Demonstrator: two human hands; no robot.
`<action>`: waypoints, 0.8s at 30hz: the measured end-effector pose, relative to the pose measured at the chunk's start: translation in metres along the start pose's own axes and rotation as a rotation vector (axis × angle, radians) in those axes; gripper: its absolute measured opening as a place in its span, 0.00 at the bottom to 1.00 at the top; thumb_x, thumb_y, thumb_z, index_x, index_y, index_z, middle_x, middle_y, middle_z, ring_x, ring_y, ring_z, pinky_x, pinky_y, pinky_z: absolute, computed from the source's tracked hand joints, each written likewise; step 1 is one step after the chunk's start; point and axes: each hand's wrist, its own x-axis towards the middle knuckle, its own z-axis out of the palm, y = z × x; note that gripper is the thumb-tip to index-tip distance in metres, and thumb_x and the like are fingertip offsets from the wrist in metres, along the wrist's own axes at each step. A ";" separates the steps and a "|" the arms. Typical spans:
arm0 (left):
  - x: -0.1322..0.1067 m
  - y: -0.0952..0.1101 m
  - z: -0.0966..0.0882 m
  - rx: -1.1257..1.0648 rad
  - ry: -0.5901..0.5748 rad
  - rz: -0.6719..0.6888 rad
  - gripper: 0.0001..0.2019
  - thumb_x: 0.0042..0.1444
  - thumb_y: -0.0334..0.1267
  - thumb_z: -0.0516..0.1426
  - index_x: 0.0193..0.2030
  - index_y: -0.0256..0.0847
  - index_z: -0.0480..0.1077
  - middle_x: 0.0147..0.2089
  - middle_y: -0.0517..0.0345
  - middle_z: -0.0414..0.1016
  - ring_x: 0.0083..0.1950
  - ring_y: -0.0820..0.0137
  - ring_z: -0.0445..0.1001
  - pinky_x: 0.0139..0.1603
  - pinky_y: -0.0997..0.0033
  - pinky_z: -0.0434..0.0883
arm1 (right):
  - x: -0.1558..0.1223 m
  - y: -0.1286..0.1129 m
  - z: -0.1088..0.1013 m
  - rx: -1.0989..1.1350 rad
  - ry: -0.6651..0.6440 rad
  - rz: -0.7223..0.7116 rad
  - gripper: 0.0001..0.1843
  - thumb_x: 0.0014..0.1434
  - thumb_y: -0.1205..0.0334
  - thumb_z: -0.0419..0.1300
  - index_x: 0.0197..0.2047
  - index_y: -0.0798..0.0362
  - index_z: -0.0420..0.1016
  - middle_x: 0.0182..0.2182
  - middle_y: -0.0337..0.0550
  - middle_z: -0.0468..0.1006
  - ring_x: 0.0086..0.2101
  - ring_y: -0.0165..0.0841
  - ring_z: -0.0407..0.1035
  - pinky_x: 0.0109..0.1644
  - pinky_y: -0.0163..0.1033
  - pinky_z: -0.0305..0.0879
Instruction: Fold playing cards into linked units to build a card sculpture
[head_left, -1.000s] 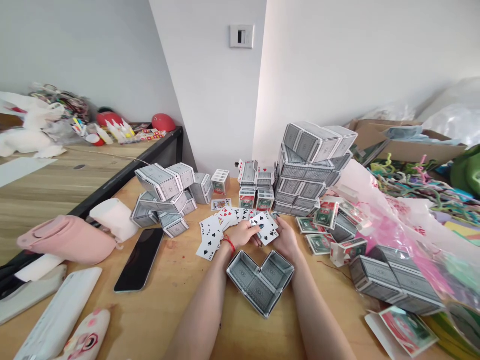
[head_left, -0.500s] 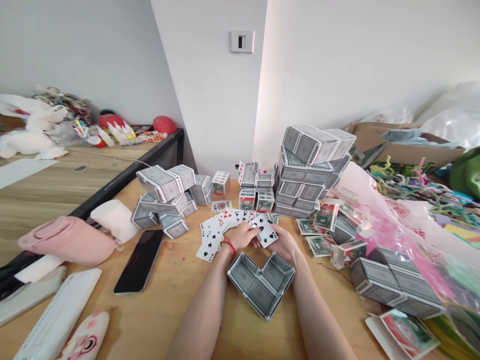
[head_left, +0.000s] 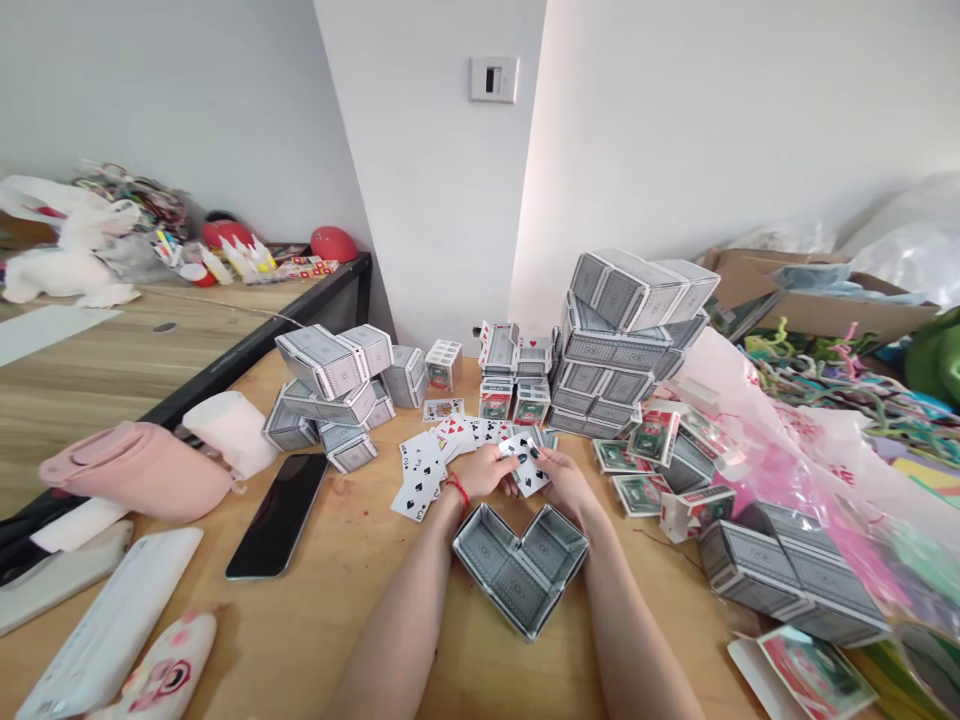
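Between my hands is a white playing card (head_left: 534,478) with black spades, held above the table. My left hand (head_left: 487,470), with a red string on its wrist, pinches the card's left side by the thumb. My right hand (head_left: 564,478) grips its right side, the thumb now lying on its face. Whether more than one card is held, I cannot tell. Just below my hands, between my forearms, lies a heart-shaped open box (head_left: 522,570) made of grey-backed cards. Loose face-up playing cards (head_left: 421,475) are spread to the left and behind.
Stacks of card-made boxes stand at back left (head_left: 330,385) and back right (head_left: 615,350). A black phone (head_left: 277,515) and pink pouch (head_left: 139,470) lie left. Card packs (head_left: 651,437) and another card-made heart box (head_left: 787,570) lie right, near pink plastic (head_left: 750,440).
My right thumb has moved left and onto the card's face, towards my left thumb. The card stays nearly in place. The view has shifted slightly.
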 end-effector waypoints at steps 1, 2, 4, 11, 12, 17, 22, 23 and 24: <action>0.000 0.002 0.001 0.007 0.009 0.002 0.19 0.50 0.51 0.52 0.32 0.35 0.72 0.16 0.59 0.70 0.19 0.72 0.69 0.23 0.74 0.66 | 0.002 0.002 -0.001 -0.016 0.009 -0.015 0.17 0.41 0.49 0.64 0.30 0.53 0.72 0.20 0.37 0.73 0.21 0.30 0.63 0.28 0.36 0.61; -0.001 0.003 0.002 0.015 0.020 0.005 0.19 0.50 0.51 0.52 0.32 0.35 0.72 0.17 0.59 0.70 0.19 0.72 0.69 0.24 0.73 0.66 | 0.003 0.004 -0.001 -0.042 0.018 -0.035 0.17 0.41 0.49 0.63 0.30 0.54 0.72 0.20 0.37 0.72 0.20 0.29 0.62 0.27 0.36 0.60; -0.002 0.006 0.003 0.036 0.046 0.012 0.18 0.50 0.51 0.52 0.31 0.36 0.71 0.17 0.59 0.71 0.19 0.72 0.69 0.24 0.73 0.66 | 0.005 0.005 -0.001 -0.122 0.049 -0.090 0.18 0.43 0.47 0.62 0.29 0.55 0.72 0.19 0.37 0.71 0.20 0.28 0.61 0.26 0.34 0.58; -0.002 0.005 0.005 0.197 0.233 0.041 0.16 0.52 0.49 0.51 0.24 0.39 0.67 0.15 0.62 0.66 0.20 0.72 0.66 0.22 0.75 0.61 | 0.006 0.002 0.001 -0.398 0.149 -0.224 0.20 0.44 0.44 0.59 0.21 0.55 0.68 0.16 0.34 0.64 0.19 0.26 0.55 0.23 0.32 0.52; -0.001 0.004 0.005 0.251 0.294 0.052 0.16 0.52 0.48 0.51 0.22 0.39 0.66 0.15 0.62 0.65 0.21 0.72 0.66 0.23 0.75 0.60 | 0.006 0.001 0.001 -0.426 0.141 -0.225 0.20 0.44 0.44 0.59 0.20 0.55 0.67 0.16 0.34 0.63 0.19 0.26 0.54 0.23 0.32 0.51; -0.001 0.002 0.001 0.415 0.432 0.123 0.16 0.51 0.47 0.53 0.20 0.39 0.65 0.20 0.60 0.65 0.27 0.71 0.66 0.30 0.73 0.61 | 0.005 -0.002 0.001 -0.549 0.129 -0.259 0.22 0.46 0.43 0.57 0.17 0.54 0.62 0.14 0.33 0.57 0.19 0.25 0.50 0.22 0.31 0.47; -0.007 0.003 -0.002 0.578 0.430 0.398 0.14 0.55 0.45 0.50 0.33 0.38 0.71 0.39 0.53 0.71 0.40 0.69 0.69 0.43 0.71 0.64 | 0.005 -0.002 0.001 -0.572 0.110 -0.253 0.22 0.46 0.43 0.57 0.17 0.54 0.61 0.15 0.33 0.57 0.19 0.25 0.49 0.21 0.32 0.47; -0.008 0.003 -0.002 0.591 0.443 0.421 0.14 0.56 0.45 0.49 0.35 0.38 0.72 0.40 0.52 0.71 0.41 0.69 0.69 0.44 0.71 0.64 | 0.005 -0.002 0.000 -0.562 0.102 -0.245 0.22 0.46 0.44 0.57 0.17 0.54 0.61 0.15 0.33 0.57 0.19 0.25 0.50 0.22 0.32 0.47; -0.009 0.003 -0.001 0.598 0.464 0.436 0.14 0.56 0.45 0.49 0.36 0.39 0.72 0.41 0.52 0.71 0.42 0.68 0.69 0.45 0.70 0.64 | 0.005 -0.002 -0.001 -0.549 0.096 -0.238 0.21 0.46 0.44 0.58 0.17 0.54 0.62 0.15 0.33 0.58 0.19 0.25 0.50 0.22 0.32 0.48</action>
